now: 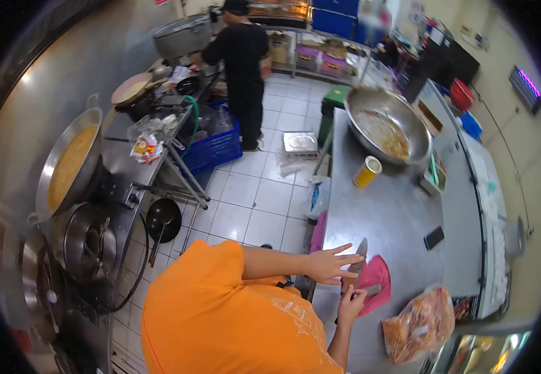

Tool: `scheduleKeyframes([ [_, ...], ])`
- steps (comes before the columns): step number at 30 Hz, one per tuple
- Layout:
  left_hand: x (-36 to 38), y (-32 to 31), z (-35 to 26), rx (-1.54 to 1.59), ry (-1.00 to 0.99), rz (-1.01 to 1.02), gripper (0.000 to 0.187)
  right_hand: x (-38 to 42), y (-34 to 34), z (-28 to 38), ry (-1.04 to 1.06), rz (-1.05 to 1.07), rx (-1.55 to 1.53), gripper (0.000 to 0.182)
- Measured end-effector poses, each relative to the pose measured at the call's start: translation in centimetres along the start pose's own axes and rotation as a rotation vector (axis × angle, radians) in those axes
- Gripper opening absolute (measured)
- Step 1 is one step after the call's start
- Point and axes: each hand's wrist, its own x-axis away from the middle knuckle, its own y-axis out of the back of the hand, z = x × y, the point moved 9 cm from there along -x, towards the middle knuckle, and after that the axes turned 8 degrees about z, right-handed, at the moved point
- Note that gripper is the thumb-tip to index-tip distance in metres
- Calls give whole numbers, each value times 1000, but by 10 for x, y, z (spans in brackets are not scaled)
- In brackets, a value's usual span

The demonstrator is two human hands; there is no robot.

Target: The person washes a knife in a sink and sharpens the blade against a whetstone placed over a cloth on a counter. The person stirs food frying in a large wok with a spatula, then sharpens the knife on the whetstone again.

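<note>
My left hand [331,265] is stretched out flat with its fingers apart, their tips over the blade of a knife [362,248]. Lower down, my right hand [350,305] is closed at the near end of the same knife. A pink cloth [379,280] lies beneath and beside the blade on the metal table [386,212]. Close to my right fingertips is a small grey flat piece [373,290]; what it is cannot be made out.
On the table are a bagged pack of meat [419,325], a dark phone [434,238], a yellow can [367,172] and a large metal bowl [389,124]. A person in black [239,68] stands near the stove counter. Large pans [74,159] line the left.
</note>
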Motion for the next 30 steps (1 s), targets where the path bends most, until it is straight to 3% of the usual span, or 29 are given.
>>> scheduleKeyframes([
  [5, 64, 13, 32, -50, 246, -104, 53, -30, -64, 32, 153, 174, 107, 28],
  [8, 117, 31, 42, -46, 369, -170, 53, -37, -115, 45, 128, 339, 5, 29],
  [9, 131, 30, 46, -42, 394, -193, 53, -38, -126, 55, 76, 399, 143, 30],
  [11, 169, 27, 56, -59, 437, -236, 54, -27, -158, 88, 165, 454, 37, 31],
  [18, 312, 62, 60, 33, 720, -185, 61, 12, -275, 172, 266, 669, 117, 33],
  [20, 349, 64, 63, 43, 774, -229, 58, 27, -305, 201, 363, 688, 43, 33],
  [21, 364, 66, 63, 46, 804, -252, 56, 38, -311, 225, 315, 721, 61, 33],
  [30, 434, 59, 51, 65, 900, -314, 59, 67, -369, 247, 382, 881, 41, 33],
])
